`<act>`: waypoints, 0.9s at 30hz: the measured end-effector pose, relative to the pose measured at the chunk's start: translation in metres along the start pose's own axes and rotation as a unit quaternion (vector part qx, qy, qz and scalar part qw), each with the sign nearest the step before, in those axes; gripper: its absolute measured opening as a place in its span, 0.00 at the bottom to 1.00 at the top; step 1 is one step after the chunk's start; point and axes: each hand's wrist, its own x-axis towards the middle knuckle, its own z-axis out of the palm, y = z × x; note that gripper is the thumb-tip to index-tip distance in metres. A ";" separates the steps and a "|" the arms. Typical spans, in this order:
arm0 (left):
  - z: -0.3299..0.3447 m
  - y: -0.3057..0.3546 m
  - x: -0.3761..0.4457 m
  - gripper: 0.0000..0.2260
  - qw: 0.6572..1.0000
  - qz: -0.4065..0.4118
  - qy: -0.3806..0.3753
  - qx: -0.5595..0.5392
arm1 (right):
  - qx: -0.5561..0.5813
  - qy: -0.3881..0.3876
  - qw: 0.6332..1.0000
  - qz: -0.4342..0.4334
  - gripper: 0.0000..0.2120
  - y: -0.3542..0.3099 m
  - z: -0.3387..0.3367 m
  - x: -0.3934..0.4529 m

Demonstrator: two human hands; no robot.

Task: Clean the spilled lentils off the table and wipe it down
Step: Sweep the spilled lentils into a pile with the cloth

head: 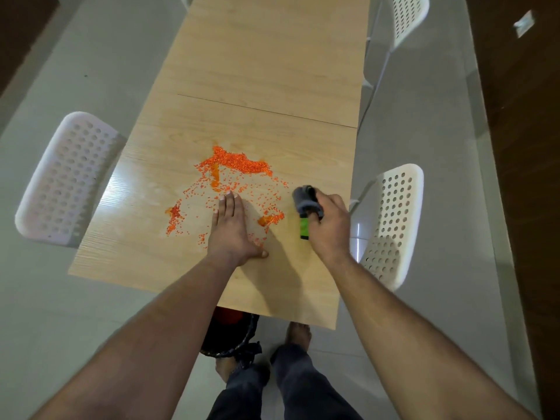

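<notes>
A: Lentils point(235, 165), head view: loose orange grains on table point(266, 71), thickest just beyond L fingertips, thin scatter both sides of the palm. Handling?

B: Likely light, dry, rolls easily; no pinching, so sweep w/ flat palm toward near edge, bin point(230, 334) sits below.

A: Grips?

B: Left hand point(235, 230) flat, fingers straight, pressing the tabletop. Right hand point(328, 222) curled round grey cloth point(304, 197) w/ green tag, held just right of the spill.

Orange lentils point(239, 165) lie scattered on the pale wooden table point(266, 71) — densest in a far heap.
</notes>
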 end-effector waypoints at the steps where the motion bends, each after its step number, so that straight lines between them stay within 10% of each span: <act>1: -0.001 -0.001 0.001 0.74 1.000 -0.003 0.001 0.006 | -0.025 0.017 0.999 0.012 0.26 0.008 -0.007 0.005; 17: 0.004 -0.009 -0.006 0.73 0.998 -0.047 0.025 -0.022 | -0.029 -0.116 0.992 -0.047 0.25 -0.052 0.061 0.012; 27: -0.009 -0.055 -0.007 0.73 0.999 -0.024 0.034 0.031 | -0.098 0.014 0.995 0.032 0.26 -0.018 0.024 -0.026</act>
